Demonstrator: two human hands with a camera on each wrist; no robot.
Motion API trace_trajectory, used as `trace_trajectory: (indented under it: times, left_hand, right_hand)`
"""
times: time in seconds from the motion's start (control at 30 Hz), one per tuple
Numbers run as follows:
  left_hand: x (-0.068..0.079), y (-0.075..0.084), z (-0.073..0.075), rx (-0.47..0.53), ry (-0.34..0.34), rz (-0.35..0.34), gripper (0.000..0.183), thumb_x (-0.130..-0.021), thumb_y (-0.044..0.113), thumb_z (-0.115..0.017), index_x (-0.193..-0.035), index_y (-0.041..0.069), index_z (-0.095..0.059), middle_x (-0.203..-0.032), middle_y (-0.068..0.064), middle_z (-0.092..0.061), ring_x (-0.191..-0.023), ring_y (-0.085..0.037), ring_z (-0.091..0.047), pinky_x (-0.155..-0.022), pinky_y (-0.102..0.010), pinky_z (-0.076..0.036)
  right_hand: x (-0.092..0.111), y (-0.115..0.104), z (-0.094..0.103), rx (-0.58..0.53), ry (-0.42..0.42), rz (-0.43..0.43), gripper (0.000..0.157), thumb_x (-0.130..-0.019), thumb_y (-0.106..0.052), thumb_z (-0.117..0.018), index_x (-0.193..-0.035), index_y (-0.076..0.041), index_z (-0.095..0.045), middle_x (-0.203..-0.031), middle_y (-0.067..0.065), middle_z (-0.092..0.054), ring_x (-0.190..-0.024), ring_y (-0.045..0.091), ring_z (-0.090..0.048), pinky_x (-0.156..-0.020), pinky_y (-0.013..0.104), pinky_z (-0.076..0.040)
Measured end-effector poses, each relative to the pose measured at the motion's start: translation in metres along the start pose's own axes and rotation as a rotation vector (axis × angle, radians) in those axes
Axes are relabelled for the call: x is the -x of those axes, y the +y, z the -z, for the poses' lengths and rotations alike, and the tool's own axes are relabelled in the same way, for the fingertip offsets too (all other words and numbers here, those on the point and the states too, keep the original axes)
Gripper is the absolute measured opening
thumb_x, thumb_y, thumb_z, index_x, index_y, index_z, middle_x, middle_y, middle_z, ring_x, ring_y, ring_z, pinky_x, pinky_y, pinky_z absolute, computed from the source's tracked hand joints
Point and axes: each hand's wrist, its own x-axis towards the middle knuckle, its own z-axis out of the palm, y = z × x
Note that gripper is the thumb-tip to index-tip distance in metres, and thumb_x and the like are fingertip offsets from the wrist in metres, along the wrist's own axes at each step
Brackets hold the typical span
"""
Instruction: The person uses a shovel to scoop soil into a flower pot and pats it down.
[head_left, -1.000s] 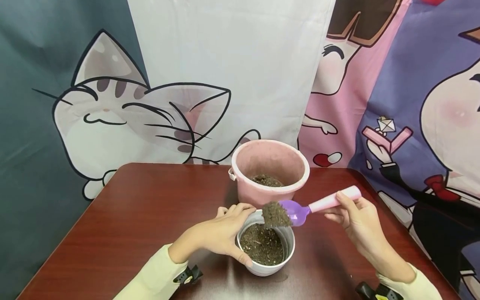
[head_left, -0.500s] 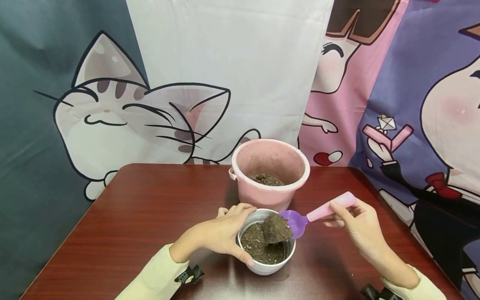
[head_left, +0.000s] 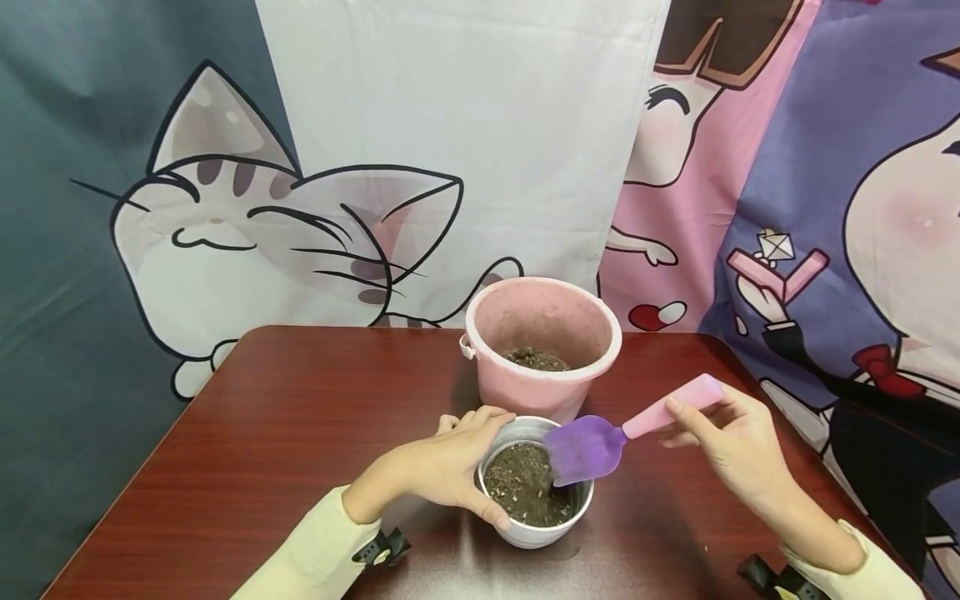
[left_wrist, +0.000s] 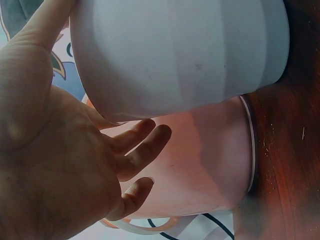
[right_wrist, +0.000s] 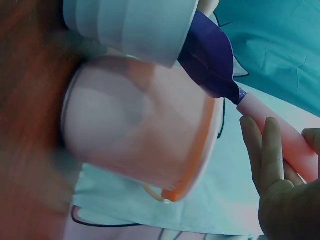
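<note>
Change since 0.5 s ago: the purple scoop (head_left: 588,450) has rolled over and shed its soil load; its blade, heaped with soil in the earlier frame, now shows bare apart from a dark smear near the tip. Right grip (head_left: 738,450) has turned with it. Left grip (head_left: 450,462), pot and bucket hold position.

Right grip: pinching the scoop's pink handle (head_left: 671,406) between thumb and fingers, handle sloping up toward the hand. Blade slants down across the right side of the pot mouth; contact with the rim cannot be judged.

Left grip: grasping the white pot (head_left: 528,537), thumb on the near-left rim, fingers along the far-left side. Pot stands upright on the red-brown counter (head_left: 322,408). Soil (head_left: 517,483) inside it, below the rim; blurred under the blade.

Pink bucket (head_left: 517,390) stands upright just behind the pot, some soil visible at its bottom. Cartoon-printed cloth (head_left: 465,108) hangs behind the counter.
</note>
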Motion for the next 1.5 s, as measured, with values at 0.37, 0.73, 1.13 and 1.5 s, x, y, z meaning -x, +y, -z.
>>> trace_trajectory:
  times: [0.37,0.73,1.13,1.5]
  left_hand:
    - [-0.001,0.000,0.000,-0.003,-0.012,0.016,0.117,-0.066,0.065,-0.082,-0.154,0.012,-0.026,-0.147,0.000,-0.033,-0.121,-0.013,-0.035,-0.089,-0.037,-0.026]
    - [-0.001,0.000,-0.001,0.002,-0.021,0.032,0.119,-0.067,0.063,-0.082,-0.154,0.006,-0.024,-0.149,-0.003,-0.032,-0.127,-0.015,-0.034,-0.091,-0.038,-0.027]
    - [0.012,0.003,0.018,0.011,0.060,0.023,0.117,-0.074,0.058,-0.079,-0.156,0.002,-0.016,-0.153,-0.007,-0.025,-0.135,-0.018,-0.030,-0.097,-0.041,-0.029]
    - [0.001,-0.008,0.034,0.140,0.429,0.004,0.093,-0.086,0.048,-0.074,-0.153,0.009,-0.023,-0.148,-0.009,-0.030,-0.132,-0.025,-0.035,-0.104,-0.064,-0.025]
  right_hand:
    - [-0.008,-0.019,-0.002,0.321,0.024,0.174,0.021,-0.080,0.020,-0.067,-0.093,0.004,-0.068,-0.084,-0.002,-0.071,-0.055,0.013,-0.067,-0.056,0.022,-0.052]
    - [-0.012,-0.017,-0.011,0.271,-0.022,0.209,0.026,-0.078,0.023,-0.068,-0.097,0.005,-0.068,-0.088,-0.004,-0.071,-0.054,0.014,-0.066,-0.053,0.024,-0.053]
    - [-0.029,-0.012,0.001,0.002,0.097,-0.087,0.011,-0.096,0.003,-0.060,-0.099,0.001,-0.071,-0.082,0.007,-0.074,-0.067,0.021,-0.072,-0.047,0.035,-0.053]
    - [-0.068,-0.020,0.015,-0.397,0.097,-0.052,0.017,-0.100,0.002,-0.052,-0.099,0.004,-0.069,-0.088,0.015,-0.075,-0.074,0.024,-0.074,-0.051,0.028,-0.054]
